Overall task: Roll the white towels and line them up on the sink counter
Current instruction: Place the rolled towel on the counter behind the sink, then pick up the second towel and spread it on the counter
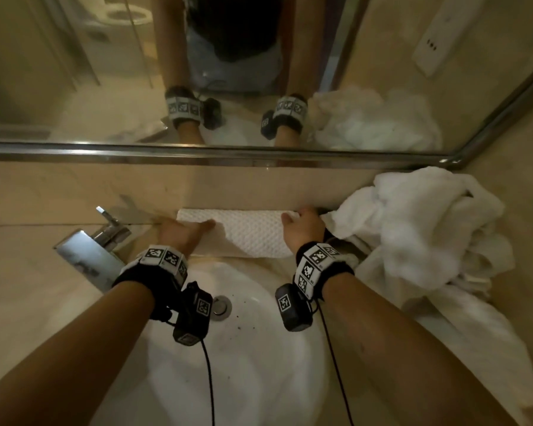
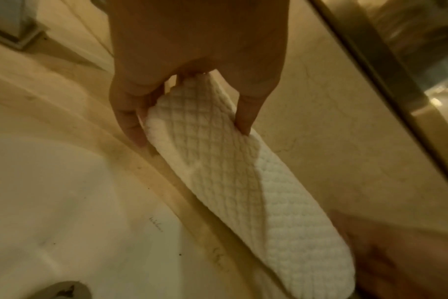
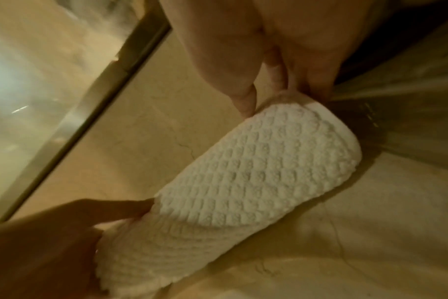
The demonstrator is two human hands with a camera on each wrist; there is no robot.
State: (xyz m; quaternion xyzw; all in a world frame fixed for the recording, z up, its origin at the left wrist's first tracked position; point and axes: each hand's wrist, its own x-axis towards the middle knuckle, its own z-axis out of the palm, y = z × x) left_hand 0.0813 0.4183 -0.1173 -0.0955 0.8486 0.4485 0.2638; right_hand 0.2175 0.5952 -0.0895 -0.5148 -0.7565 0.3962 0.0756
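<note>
Looking at what can slip: you go from the biggest thing down to the smallest.
Sink counter (image 1: 22, 250): this is where your roll sits, on the thin strip between the sink bowl (image 1: 246, 364) and the back wall. The strip is narrow, so a nudge toward you could tip the roll into the bowl.
Towel pile (image 1: 428, 229): the loose white towels lie heaped on your right, just beside the roll. A hanging edge could snag your right wrist and drag along.
Rolled towel (image 1: 246, 233): it lies flat along the wall, both ends in your hands. Its loose flap faces you, so it could spring open if you let go too fast.
Faucet (image 1: 96, 241): it stands near your left hand. Sliding the roll left could bump it.
Left hand (image 1: 182, 232): your fingers and thumb curl around the left end, holding it.
Right hand (image 1: 302, 226): your fingers pinch the right end tight.
</note>
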